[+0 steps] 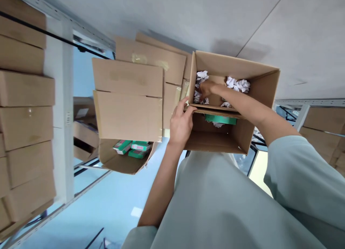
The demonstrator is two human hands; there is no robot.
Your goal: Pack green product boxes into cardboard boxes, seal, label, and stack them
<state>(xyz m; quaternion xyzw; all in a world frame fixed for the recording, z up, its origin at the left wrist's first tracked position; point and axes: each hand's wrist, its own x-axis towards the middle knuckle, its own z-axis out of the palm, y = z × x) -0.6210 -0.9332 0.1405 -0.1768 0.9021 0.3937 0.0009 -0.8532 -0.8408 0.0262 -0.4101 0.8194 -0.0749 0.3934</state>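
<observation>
An open cardboard box (237, 63) stands before me with wads of crumpled white paper (242, 85) inside it. My right hand (207, 89) reaches down into its left end, its fingers closed around crumpled paper (202, 76) and partly hidden by it. At the near left corner, my left hand (181, 121) grips the box's edge with bent fingers. Closer to my body is a second open box space (210, 141), below that edge, where a green item (221, 119) and some white paper show.
On the left, an open carton (129, 116) holds several green small boxes (137, 153). Flattened cardboard (156, 54) leans behind it. Stacked cartons (27, 126) fill a metal rack (67, 116) farther left, and more cartons (323, 130) stand on the right.
</observation>
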